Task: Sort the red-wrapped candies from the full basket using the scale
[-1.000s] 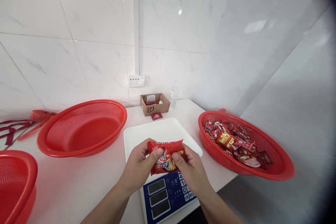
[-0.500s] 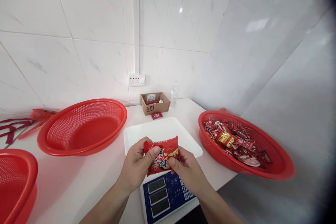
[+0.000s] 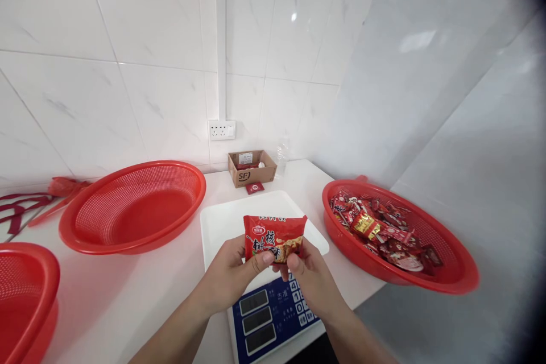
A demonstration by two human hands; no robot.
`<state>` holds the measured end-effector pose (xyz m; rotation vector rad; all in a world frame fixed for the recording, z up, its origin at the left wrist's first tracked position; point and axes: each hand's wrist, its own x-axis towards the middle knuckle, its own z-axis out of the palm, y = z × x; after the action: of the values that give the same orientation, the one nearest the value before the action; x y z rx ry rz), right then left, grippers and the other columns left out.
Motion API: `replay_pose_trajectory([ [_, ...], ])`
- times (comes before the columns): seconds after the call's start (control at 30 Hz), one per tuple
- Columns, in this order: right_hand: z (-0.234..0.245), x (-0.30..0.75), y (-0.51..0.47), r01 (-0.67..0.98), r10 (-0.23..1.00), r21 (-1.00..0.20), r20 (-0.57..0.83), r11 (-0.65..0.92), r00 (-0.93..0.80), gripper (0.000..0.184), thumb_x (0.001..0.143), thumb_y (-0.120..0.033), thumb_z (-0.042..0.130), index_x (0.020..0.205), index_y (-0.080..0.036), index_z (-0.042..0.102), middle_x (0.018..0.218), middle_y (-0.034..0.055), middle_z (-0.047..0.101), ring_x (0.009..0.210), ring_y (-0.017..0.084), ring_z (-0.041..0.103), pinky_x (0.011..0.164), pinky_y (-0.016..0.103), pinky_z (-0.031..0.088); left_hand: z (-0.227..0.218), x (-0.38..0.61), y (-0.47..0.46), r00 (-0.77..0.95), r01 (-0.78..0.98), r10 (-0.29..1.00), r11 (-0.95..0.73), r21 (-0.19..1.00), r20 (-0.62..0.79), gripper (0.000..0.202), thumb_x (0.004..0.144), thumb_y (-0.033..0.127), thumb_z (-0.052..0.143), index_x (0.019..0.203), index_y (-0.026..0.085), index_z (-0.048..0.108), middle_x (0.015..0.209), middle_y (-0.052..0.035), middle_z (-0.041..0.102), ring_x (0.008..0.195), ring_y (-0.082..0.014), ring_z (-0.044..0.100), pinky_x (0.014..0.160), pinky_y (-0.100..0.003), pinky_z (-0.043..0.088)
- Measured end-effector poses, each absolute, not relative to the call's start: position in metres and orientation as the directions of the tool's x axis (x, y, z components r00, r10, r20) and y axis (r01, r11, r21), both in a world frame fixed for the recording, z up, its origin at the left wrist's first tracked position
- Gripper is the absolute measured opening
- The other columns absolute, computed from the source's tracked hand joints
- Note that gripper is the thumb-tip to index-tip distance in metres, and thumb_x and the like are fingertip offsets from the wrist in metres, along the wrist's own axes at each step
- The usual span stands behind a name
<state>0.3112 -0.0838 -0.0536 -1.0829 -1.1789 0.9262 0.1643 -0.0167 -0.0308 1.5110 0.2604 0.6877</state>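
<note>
A red snack packet (image 3: pixel 275 236) with printed characters and a picture of cookies is held upright between both hands. My left hand (image 3: pixel 234 273) grips its left side, thumb across the front and fingers behind. On the right side, my right hand (image 3: pixel 313 273) pinches the lower corner with its thumb in front. Both hands hang over a digital scale, whose white pan (image 3: pixel 222 222) lies behind the packet and whose blue panel (image 3: pixel 277 318) shows below it. The fingers behind the packet are mostly hidden.
A red plastic basket (image 3: pixel 456 264) of wrapped snacks stands at the right. Two more red baskets, one farther back (image 3: pixel 140 205) and one nearer (image 3: pixel 25 296), are on the left. A small cardboard box (image 3: pixel 256 173) sits by the wall, with a dark red packet (image 3: pixel 255 187) before it.
The packet has moved up and slightly right and now shows more of its front. My thumbs have shifted to its lower edge, and both hands still hold it.
</note>
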Motion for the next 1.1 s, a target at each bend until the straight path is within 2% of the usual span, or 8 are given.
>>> replay_pose_trajectory([
  [0.07, -0.054, 0.310, -0.085, 0.009, 0.968, -0.975, 0.223, 0.224, 0.117, 0.055, 0.069, -0.072, 0.057, 0.080, -0.018, 0.056, 0.066, 0.0020, 0.056, 0.057, 0.013, 0.050, 0.049, 0.023, 0.039, -0.032, 0.164, -0.017, 0.786, -0.268, 0.559, -0.076, 0.960, 0.264, 0.025, 0.088, 0.036, 0.053, 0.090, 0.015, 0.066, 0.078, -0.0044, 0.063, 0.073, -0.0163, 0.056, 0.069, -0.028, 0.046],
  [0.17, -0.054, 0.308, -0.087, 0.058, 0.976, -0.978, 0.202, 0.198, 0.082, 0.052, 0.075, -0.069, 0.052, 0.072, -0.017, 0.055, 0.060, 0.0011, 0.053, 0.052, 0.011, 0.044, 0.048, 0.023, 0.037, -0.031, 0.163, -0.018, 0.800, -0.273, 0.542, -0.054, 0.961, 0.258, 0.025, 0.088, 0.036, 0.054, 0.089, 0.015, 0.067, 0.077, -0.0048, 0.063, 0.071, -0.0161, 0.056, 0.068, -0.029, 0.047],
  [0.27, -0.049, 0.305, -0.087, 0.102, 0.970, -0.973, 0.218, 0.207, 0.104, 0.050, 0.079, -0.066, 0.048, 0.067, -0.018, 0.053, 0.056, 0.0005, 0.049, 0.050, 0.011, 0.042, 0.047, 0.024, 0.037, -0.029, 0.164, -0.020, 0.806, -0.241, 0.547, -0.043, 0.970, 0.224, 0.026, 0.088, 0.037, 0.053, 0.092, 0.015, 0.067, 0.079, -0.0056, 0.065, 0.073, -0.0174, 0.059, 0.071, -0.030, 0.048],
  [0.43, -0.042, 0.304, -0.089, 0.095, 0.964, -0.974, 0.218, 0.206, 0.151, 0.049, 0.077, -0.065, 0.052, 0.060, -0.019, 0.050, 0.053, -0.0004, 0.048, 0.049, 0.011, 0.042, 0.048, 0.024, 0.039, -0.026, 0.164, -0.020, 0.815, -0.217, 0.534, -0.082, 0.973, 0.227, 0.027, 0.087, 0.038, 0.053, 0.093, 0.016, 0.067, 0.083, -0.0062, 0.067, 0.075, -0.0175, 0.059, 0.072, -0.029, 0.048],
  [0.67, -0.049, 0.306, -0.089, 0.076, 0.978, -0.985, 0.165, 0.157, 0.128, 0.050, 0.078, -0.066, 0.050, 0.068, -0.017, 0.056, 0.055, 0.0003, 0.049, 0.051, 0.011, 0.045, 0.047, 0.023, 0.036, -0.027, 0.164, -0.020, 0.822, -0.253, 0.521, -0.027, 0.967, 0.230, 0.026, 0.087, 0.037, 0.055, 0.094, 0.014, 0.065, 0.082, -0.0059, 0.065, 0.073, -0.0165, 0.057, 0.070, -0.030, 0.049],
  [0.9, -0.042, 0.304, -0.090, 0.107, 0.984, -0.983, 0.157, 0.148, 0.078, 0.051, 0.077, -0.068, 0.049, 0.065, -0.018, 0.050, 0.055, -0.0007, 0.047, 0.049, 0.010, 0.041, 0.047, 0.023, 0.035, -0.028, 0.164, -0.021, 0.815, -0.245, 0.546, 0.021, 0.969, 0.194, 0.028, 0.086, 0.038, 0.057, 0.097, 0.014, 0.066, 0.085, -0.0077, 0.067, 0.072, -0.0179, 0.061, 0.070, -0.033, 0.051],
  [1.1, -0.044, 0.303, -0.090, 0.102, 0.986, -0.984, 0.154, 0.147, 0.065, 0.052, 0.077, -0.069, 0.048, 0.066, -0.018, 0.049, 0.056, -0.0007, 0.047, 0.050, 0.010, 0.040, 0.047, 0.023, 0.033, -0.025, 0.163, -0.021, 0.825, -0.248, 0.532, 0.040, 0.968, 0.189, 0.023, 0.084, 0.034, 0.060, 0.096, 0.016, 0.067, 0.082, -0.0048, 0.068, 0.070, -0.0158, 0.061, 0.069, -0.029, 0.051],
])
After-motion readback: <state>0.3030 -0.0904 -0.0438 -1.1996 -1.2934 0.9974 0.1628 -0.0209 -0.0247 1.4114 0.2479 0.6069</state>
